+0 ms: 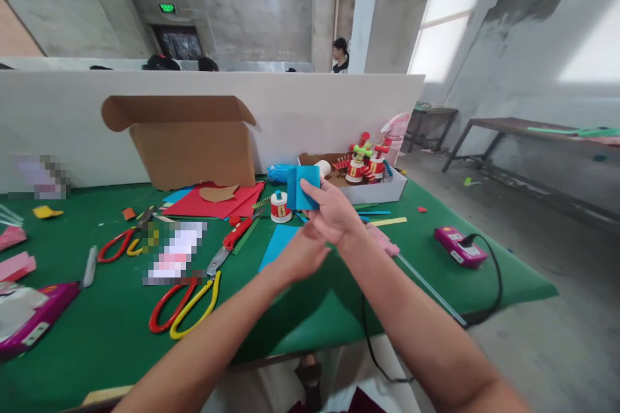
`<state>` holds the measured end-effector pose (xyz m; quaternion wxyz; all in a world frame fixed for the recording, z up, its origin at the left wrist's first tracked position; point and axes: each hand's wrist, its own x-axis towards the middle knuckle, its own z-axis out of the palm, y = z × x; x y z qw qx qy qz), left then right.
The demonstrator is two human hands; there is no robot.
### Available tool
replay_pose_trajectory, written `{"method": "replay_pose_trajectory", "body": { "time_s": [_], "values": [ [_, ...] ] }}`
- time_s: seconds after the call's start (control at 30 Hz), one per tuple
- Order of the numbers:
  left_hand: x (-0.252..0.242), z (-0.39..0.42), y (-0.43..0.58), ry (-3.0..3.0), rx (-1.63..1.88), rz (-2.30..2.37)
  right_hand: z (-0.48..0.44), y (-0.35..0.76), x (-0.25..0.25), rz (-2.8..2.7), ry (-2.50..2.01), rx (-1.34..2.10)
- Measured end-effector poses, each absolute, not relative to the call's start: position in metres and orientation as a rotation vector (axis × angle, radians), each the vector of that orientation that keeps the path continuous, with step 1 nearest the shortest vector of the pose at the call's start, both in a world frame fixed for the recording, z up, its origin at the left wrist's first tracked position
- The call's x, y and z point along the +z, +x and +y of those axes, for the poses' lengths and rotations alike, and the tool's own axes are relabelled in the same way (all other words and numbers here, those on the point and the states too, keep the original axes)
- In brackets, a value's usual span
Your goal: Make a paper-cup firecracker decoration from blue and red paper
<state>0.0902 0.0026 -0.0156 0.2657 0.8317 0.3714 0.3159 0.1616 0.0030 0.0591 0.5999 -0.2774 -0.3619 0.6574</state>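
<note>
My right hand [336, 210] pinches a folded piece of blue paper [303, 186] upright above the table, thumb on its near face. Just below it is my left hand [307, 251], its fingers curled; the fingertips are partly hidden by my right hand, and I cannot tell what they hold. Behind the paper, to the left, stands a small white cup [281, 206] with a red band and a blue knob. A blue sheet [278, 245] lies flat beside my left forearm.
Red-and-yellow-handled scissors [213, 281], pliers [130, 239] and red paper [213, 200] lie to the left. A shallow box [375, 192] of spring figures stands behind, near an open cardboard box [194, 148]. A purple power block [460, 246] with a cable sits at right.
</note>
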Motion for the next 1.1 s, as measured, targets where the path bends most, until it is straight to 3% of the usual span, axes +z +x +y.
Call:
{"method": "replay_pose_trajectory", "body": {
  "time_s": [0.23, 0.37, 0.8, 1.1],
  "values": [
    [-0.02, 0.054, -0.004, 2.129, 1.182, 1.622, -0.005, 0.113, -0.027, -0.636, -0.724, 1.657],
    [-0.037, 0.052, -0.002, 2.28, 1.261, 1.652, -0.02, 0.127, -0.06, -0.725, -0.846, 1.643],
    [-0.042, 0.049, 0.011, 2.345, 1.28, 1.547, -0.03, 0.27, -0.053, -0.957, -1.132, 1.457],
    [-0.025, 0.04, 0.003, 2.093, 1.47, 1.558, -0.001, 0.137, -0.031, -0.846, -0.892, 1.739]
  ]
}}
